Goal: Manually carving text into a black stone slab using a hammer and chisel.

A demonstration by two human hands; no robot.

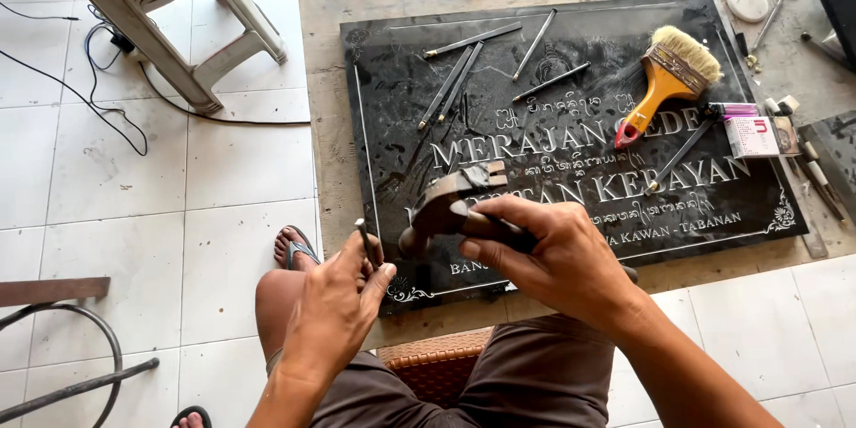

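Grip, right hand: closed round a hammer, head dark and worn, held low over the slab's near edge.
Grip, left hand: pinched shut on a thin chisel, tip up, just beside the hammer head.
Slab: black polished stone, rectangular, flat on a board on the floor; pale carved lettering in rows, thin border line, scroll ornament at corners.
Doing it well (my view): set chisel tip square in the letter groove before striking; short light taps, wrist only; keep left fingers clear of the hammer face; don't slip onto the polished field.
Spare chisels: several thin steel rods, scattered on slab's upper part, two more past its far edge.
Brush: orange handle, pale bristles, lying on slab upper right.
Box: small white carton w/ red mark, at slab's right edge, lying flat.
Disc: white, round, on board beyond slab.
Stool: grey plastic, on tiled floor, upper left, well apart.
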